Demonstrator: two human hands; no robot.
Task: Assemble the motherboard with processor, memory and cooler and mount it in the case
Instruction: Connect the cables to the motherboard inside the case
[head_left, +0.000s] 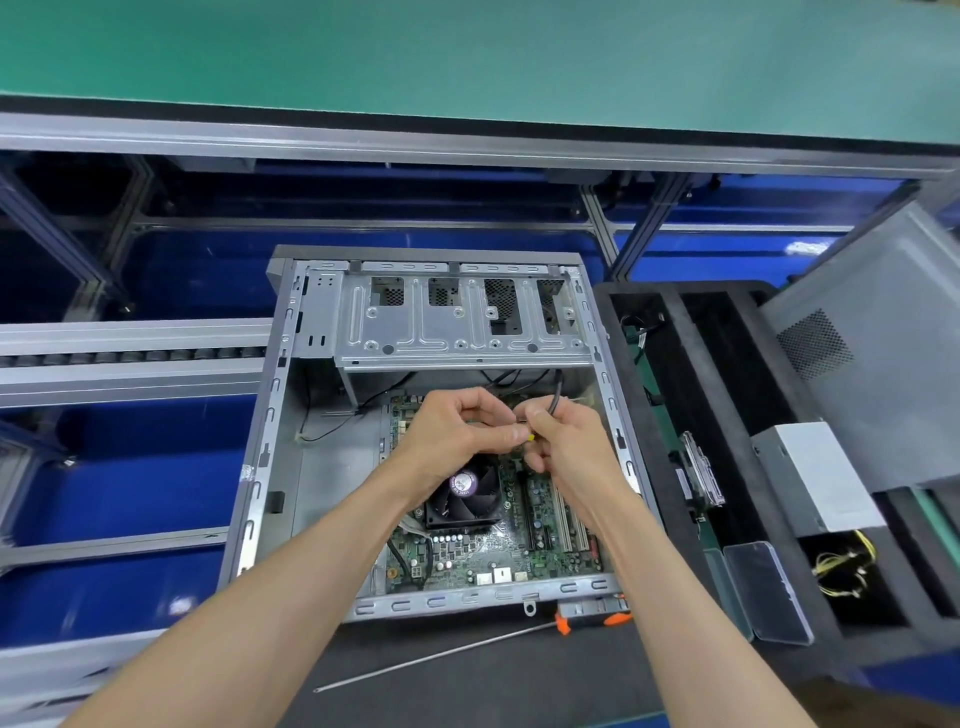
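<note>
Open case (311, 467) lying flat on the bench (467, 670), motherboard (483, 561) inside. Left hand (457, 431), at 12 o'clock of the cooler fan (467, 493), pinches a small yellow-tipped connector (529, 437). Right hand (566, 441), at 3 o'clock of the left, grips the black cable (557, 395). Screwdriver (467, 652) lies at 6 o'clock of the case.

A single wide-angle head-worn view looks forward and steeply down from close above the open grey metal computer case (311, 415), both forearms reaching in from the bottom edge, straight lines bowing toward the frame's borders.
</note>
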